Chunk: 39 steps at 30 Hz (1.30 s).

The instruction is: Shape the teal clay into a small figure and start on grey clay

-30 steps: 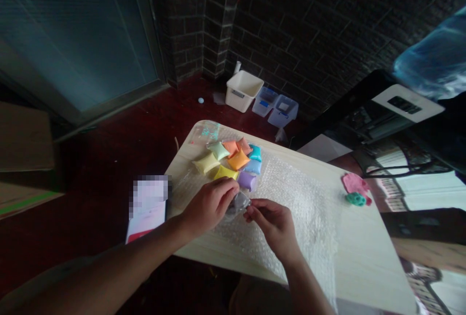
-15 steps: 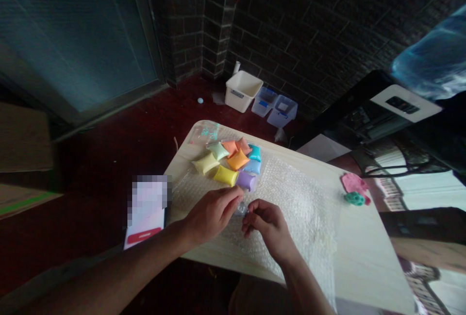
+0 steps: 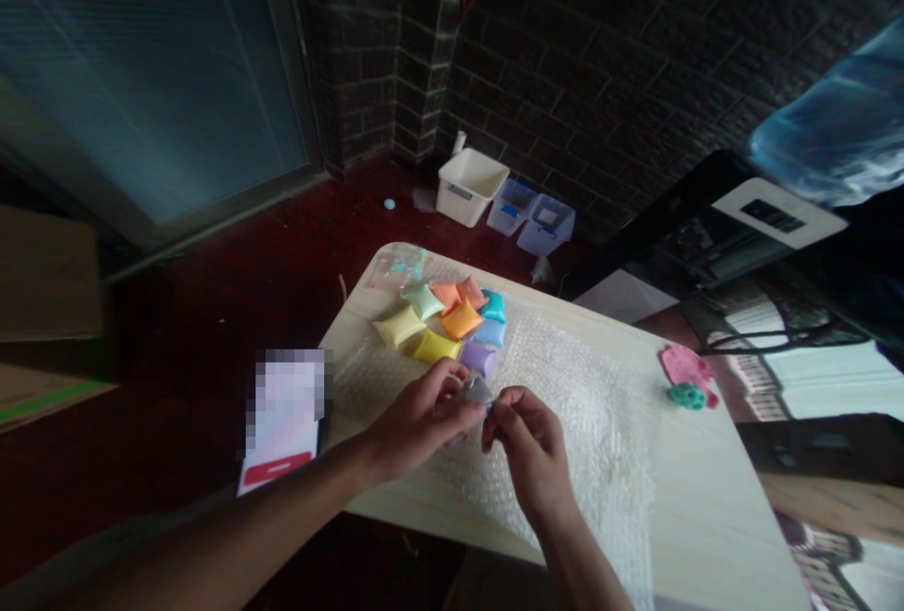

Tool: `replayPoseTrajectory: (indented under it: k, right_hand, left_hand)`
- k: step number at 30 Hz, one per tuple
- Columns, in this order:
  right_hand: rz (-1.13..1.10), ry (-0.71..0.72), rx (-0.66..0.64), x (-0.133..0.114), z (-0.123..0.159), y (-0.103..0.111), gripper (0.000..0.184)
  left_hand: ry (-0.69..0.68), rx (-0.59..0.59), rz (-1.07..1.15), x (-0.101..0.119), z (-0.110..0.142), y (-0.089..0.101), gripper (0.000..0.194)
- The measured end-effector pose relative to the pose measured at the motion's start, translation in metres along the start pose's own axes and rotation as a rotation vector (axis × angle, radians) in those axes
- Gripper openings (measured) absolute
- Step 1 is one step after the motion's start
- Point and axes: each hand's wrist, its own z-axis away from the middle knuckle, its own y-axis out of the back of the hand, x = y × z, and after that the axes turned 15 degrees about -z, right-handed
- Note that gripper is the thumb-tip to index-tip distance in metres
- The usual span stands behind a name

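Observation:
Between both hands is a small grey pillow-shaped packet (image 3: pixel 478 392) in clear plastic. My left hand (image 3: pixel 424 410) is closed on its left side, thumb in front. The fingertips of my right hand (image 3: pixel 528 437) pinch its right edge. Just beyond lie several small pillow packets in pastel and bright colours, among them a purple packet (image 3: pixel 478 359), a yellow packet (image 3: pixel 436 345), an orange packet (image 3: pixel 462 318) and a light blue packet (image 3: pixel 489 333). They rest on bubble wrap (image 3: pixel 586 404) spread over the pale wooden table (image 3: pixel 706 489).
Pink modelling clay (image 3: pixel 685 364) and a green lump (image 3: pixel 686 394) sit at the table's right edge. A phone (image 3: pixel 282 423) with a lit, partly pixelated screen is at the left. On the red floor beyond stand a white basket (image 3: pixel 466 201) and two clear bins (image 3: pixel 545 227).
My left hand has turned and its thumb now presses on the grey packet, which shows more clearly. My right fingers have closed in on its edge. The view has tilted slightly.

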Motion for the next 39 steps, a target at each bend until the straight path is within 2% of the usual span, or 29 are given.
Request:
replayPoseTrajectory:
  k: [3,5,8,10,18,23,28,35,39]
  right_hand:
    - [0.091,-0.018,-0.054,-0.004,0.001,0.001,0.028]
    - [0.263,-0.021,-0.132,-0.008,0.002,0.003,0.031]
    - [0.53,0.009,-0.249,-0.015,0.002,0.004,0.036]
    - [0.597,0.019,-0.297,-0.019,0.002,0.004,0.04]
    - [0.473,-0.027,-0.325,-0.016,0.006,-0.001,0.038]
    - [0.475,0.025,-0.255,-0.008,0.01,-0.005,0.039]
    - [0.519,0.05,-0.16,-0.002,0.008,-0.002,0.045]
    - [0.552,-0.039,-0.239,-0.005,0.005,0.001,0.045]
    - [0.414,-0.089,-0.247,-0.003,0.005,-0.001,0.046]
  left_hand:
    - [-0.042,-0.065,-0.141,0.002,0.0,0.003,0.02]
    - [-0.057,-0.106,-0.201,0.003,0.0,0.005,0.017]
    - [-0.062,-0.183,-0.262,0.005,0.0,0.009,0.019]
    - [-0.05,-0.232,-0.304,0.005,0.0,0.012,0.022]
    - [-0.003,-0.265,-0.225,-0.001,-0.005,0.016,0.045]
    - [0.003,-0.226,-0.238,-0.006,-0.009,0.016,0.051]
    - [-0.027,-0.23,-0.232,-0.005,-0.01,0.018,0.047]
    - [-0.026,-0.253,-0.336,-0.002,-0.006,0.022,0.05]
    - [-0.001,-0.273,-0.233,-0.005,-0.005,0.023,0.063]
